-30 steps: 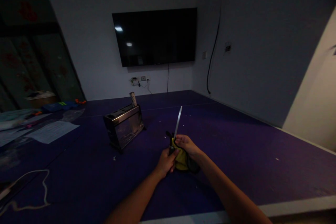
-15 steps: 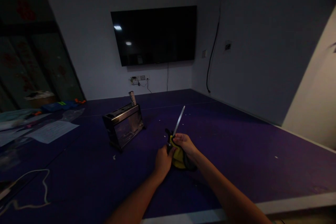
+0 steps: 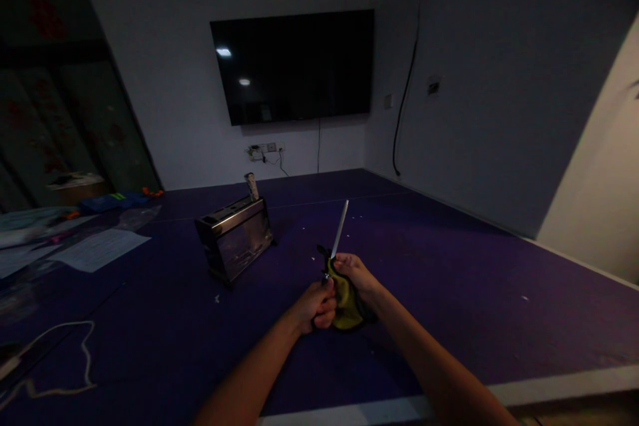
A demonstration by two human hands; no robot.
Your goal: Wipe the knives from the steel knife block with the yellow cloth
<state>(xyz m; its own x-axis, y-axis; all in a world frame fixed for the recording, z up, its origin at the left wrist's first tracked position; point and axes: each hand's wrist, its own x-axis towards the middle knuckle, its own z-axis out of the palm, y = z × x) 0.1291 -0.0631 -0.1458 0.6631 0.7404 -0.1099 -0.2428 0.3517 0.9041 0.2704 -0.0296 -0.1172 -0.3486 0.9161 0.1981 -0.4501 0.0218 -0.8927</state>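
Note:
My left hand [image 3: 314,306] is closed round the dark handle of a knife, whose thin shiny blade [image 3: 340,227] points up and away from me. My right hand [image 3: 353,273] pinches a yellow-and-dark cloth [image 3: 345,299] against the base of the blade. Both hands are held low over the purple floor mat [image 3: 449,293]. A metal knife block [image 3: 234,239] with one pale handle sticking out of it stands to the left, beyond my hands.
A dark wall screen [image 3: 294,66] hangs straight ahead, with sockets and cables below it. Papers [image 3: 97,249] and small items lie at the left, and a white cord [image 3: 74,359] curls at the near left. A pale floor strip [image 3: 549,386] edges the mat at the near right.
The blade has swung a little, from tilted right back to more upright. My left hand has slid lower on the handle. The cloth stays at the blade's base.

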